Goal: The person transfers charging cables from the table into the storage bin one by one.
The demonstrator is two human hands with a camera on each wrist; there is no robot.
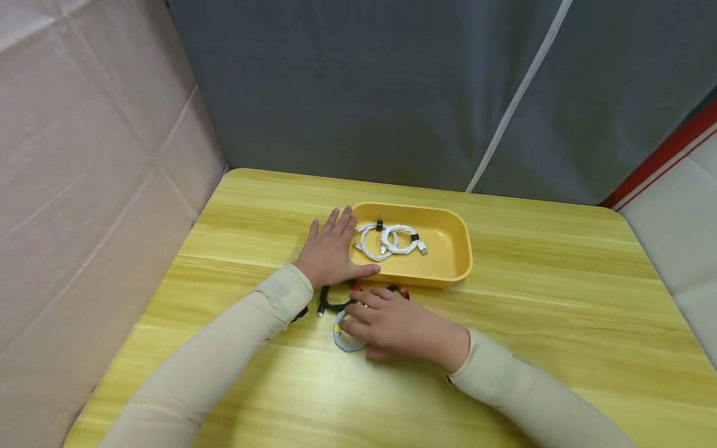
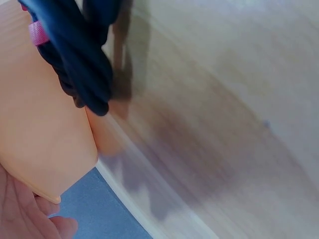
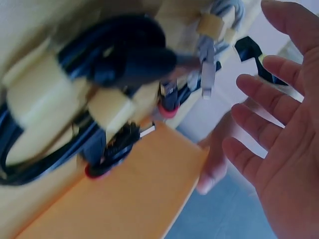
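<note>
The left hand (image 1: 330, 252) lies flat and spread on the tabletop (image 1: 560, 298), fingers straight, its thumb side pressed up against the near left corner of the yellow tray (image 1: 448, 274), steadying it. The right hand (image 1: 394, 326) sits just in front of that tray, over a jumble of cables; in the right wrist view its fingers (image 3: 259, 159) look loosely spread and relaxed, not pinching anything yet. Under it lie a black cable (image 1: 330, 305) with red-tipped plugs, and a grey cable (image 1: 344, 339) bound with a yellow tie, the two touching and partly overlapping. Two white coiled cables (image 1: 389, 241) already rest inside the tray, side by side. Here's the risk, as I judge it: the black and grey bundles lie so close that a grab at one may drag the other along, or a loose plug end may snag. A lift could also catch the tray's low rim and nudge it, though the left hand looks placed to stop that. And the coils may spring open if the ties slip.
</note>
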